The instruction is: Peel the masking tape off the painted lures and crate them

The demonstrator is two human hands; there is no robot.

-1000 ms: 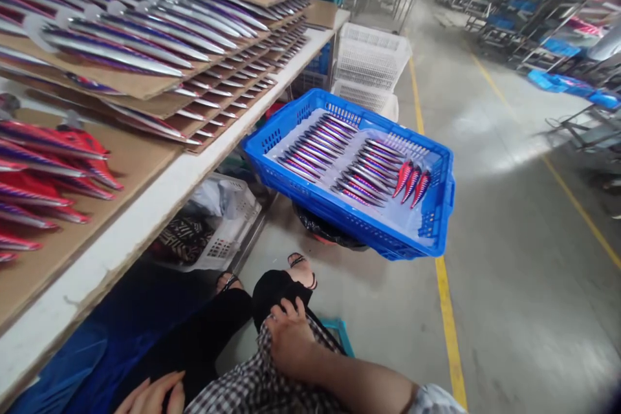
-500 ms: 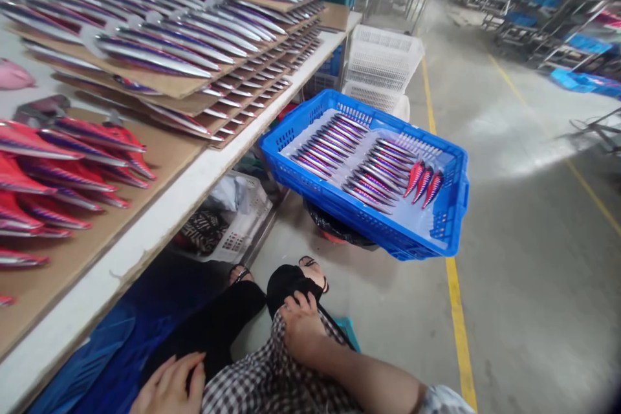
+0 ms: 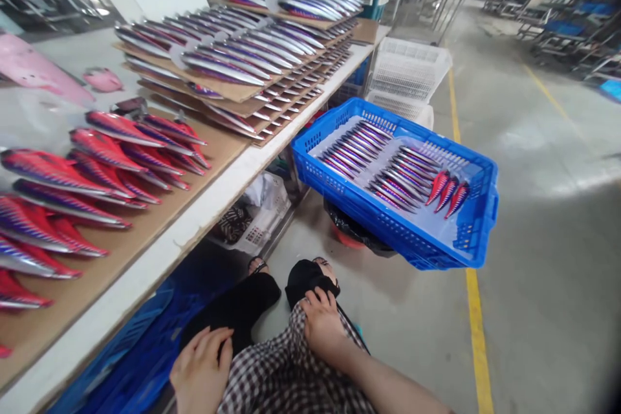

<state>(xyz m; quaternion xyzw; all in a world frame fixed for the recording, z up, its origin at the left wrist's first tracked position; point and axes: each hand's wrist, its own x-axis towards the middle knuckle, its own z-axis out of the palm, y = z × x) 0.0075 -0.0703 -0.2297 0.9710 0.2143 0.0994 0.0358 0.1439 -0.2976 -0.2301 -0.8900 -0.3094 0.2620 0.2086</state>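
Observation:
My left hand (image 3: pixel 202 365) rests on my left thigh, beside the checked cloth (image 3: pixel 264 362) over my lap, fingers loosely bent and holding nothing. On my right knee lies my right hand (image 3: pixel 322 322), its fingers spread over the edge of the cloth and the black trousers (image 3: pixel 305 281). In front stands a blue crate (image 3: pixel 359 197) with rows of silver-purple fishing lures (image 3: pixel 356 145) and three red ones (image 3: pixel 446 193). On the table to my left, red and purple lures (image 3: pixel 104 155) lie piled on cardboard (image 3: pixel 204 191).
Stacked cardboard sheets of silver lures (image 3: pixel 242 52) fill the table's far part. A pink plush toy (image 3: pixel 41 68) is at the left. White baskets (image 3: pixel 407 68) stand behind the crate. The white table edge (image 3: pixel 160 259) runs along my left; a yellow floor line (image 3: pixel 478 343) passes on the right.
The view has turned left, so everything sits further right and the pink toy and more red lures show. Both hands stay resting on my legs.

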